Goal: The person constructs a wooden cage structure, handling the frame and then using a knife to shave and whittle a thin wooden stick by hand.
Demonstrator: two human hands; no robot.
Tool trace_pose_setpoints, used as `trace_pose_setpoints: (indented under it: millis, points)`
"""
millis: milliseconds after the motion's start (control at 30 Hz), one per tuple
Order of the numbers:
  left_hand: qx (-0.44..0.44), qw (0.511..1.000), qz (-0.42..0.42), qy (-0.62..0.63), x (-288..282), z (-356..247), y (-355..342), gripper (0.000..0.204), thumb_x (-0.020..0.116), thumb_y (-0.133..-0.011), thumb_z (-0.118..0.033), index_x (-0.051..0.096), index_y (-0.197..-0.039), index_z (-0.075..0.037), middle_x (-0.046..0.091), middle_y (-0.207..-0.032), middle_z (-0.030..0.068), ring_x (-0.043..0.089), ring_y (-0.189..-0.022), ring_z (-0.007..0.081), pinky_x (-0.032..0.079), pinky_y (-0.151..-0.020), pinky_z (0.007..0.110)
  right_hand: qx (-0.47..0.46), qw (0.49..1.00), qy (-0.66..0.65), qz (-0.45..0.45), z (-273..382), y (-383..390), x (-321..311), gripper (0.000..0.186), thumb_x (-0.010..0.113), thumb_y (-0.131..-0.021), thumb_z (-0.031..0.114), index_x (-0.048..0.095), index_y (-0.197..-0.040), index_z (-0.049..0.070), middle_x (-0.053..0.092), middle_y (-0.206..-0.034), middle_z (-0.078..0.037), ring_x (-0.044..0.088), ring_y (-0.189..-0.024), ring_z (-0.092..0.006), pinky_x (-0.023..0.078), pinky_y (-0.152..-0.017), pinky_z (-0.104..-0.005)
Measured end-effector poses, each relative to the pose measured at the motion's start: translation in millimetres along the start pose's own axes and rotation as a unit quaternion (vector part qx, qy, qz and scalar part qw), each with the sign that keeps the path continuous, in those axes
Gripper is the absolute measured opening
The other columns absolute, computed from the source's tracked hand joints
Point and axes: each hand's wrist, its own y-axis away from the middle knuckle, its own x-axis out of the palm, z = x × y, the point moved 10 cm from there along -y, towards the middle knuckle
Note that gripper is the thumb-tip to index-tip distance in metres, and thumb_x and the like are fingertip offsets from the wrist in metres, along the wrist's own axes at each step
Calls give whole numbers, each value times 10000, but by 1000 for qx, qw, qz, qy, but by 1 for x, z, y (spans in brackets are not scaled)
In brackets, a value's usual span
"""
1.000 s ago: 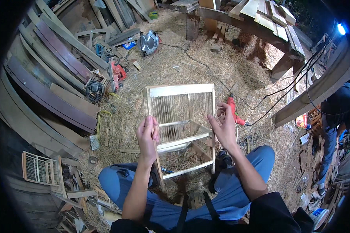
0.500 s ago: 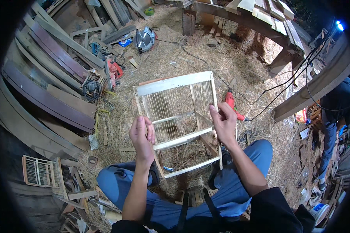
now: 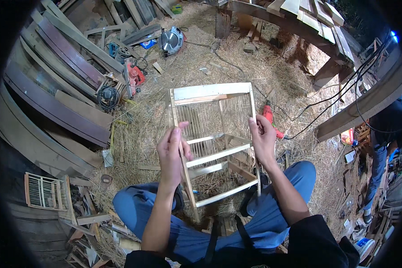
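A pale wooden birdcage frame (image 3: pixel 212 91) with rows of thin upright bars is held up in front of me, above my bent legs. My left hand (image 3: pixel 170 152) grips its left upright, with the thumb and fingers on either side of the wood. On the opposite upright, my right hand (image 3: pixel 263 140) is closed with its thumb raised along the edge. Crossbars run across the middle and the lower end of the frame. The lower front section, between two crossbars, has no bars in it.
Straw covers the ground. A red corded drill (image 3: pixel 268 114) lies beyond my right hand. At the far left are a circular saw (image 3: pixel 171 41), a red power planer (image 3: pixel 133 77) and stacked planks (image 3: pixel 53 109). Another small cage (image 3: pixel 44 192) stands left. A wooden bench (image 3: pixel 277 15) and a person (image 3: pixel 379 152) are right.
The birdcage has turned and shifted slightly right, showing more of its inside and its underside crossbars. My left hand has moved right with it; the right hand keeps its hold.
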Motion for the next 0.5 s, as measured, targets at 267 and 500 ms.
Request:
trace_pose_setpoints:
  millis: [267,500]
  points:
    - [-21,999,43,-15,20,20,8,372,414,-1070,-303,570,-1243,-13,559,-705,16,531,-614,74,456,-579,234,-112,983,141,23,27,9,15,294,476,-1008,217,478,-1221,14,481,-1098,-194,492,-1054,-358,386,-953,-451]
    - [-24,996,71,-48,20,60,2,361,483,-1051,-214,515,-1308,37,654,-872,64,590,-798,95,491,-700,251,-96,987,75,106,30,17,37,191,422,-1039,181,483,-1042,0,501,-916,-192,552,-875,-369,426,-776,-460]
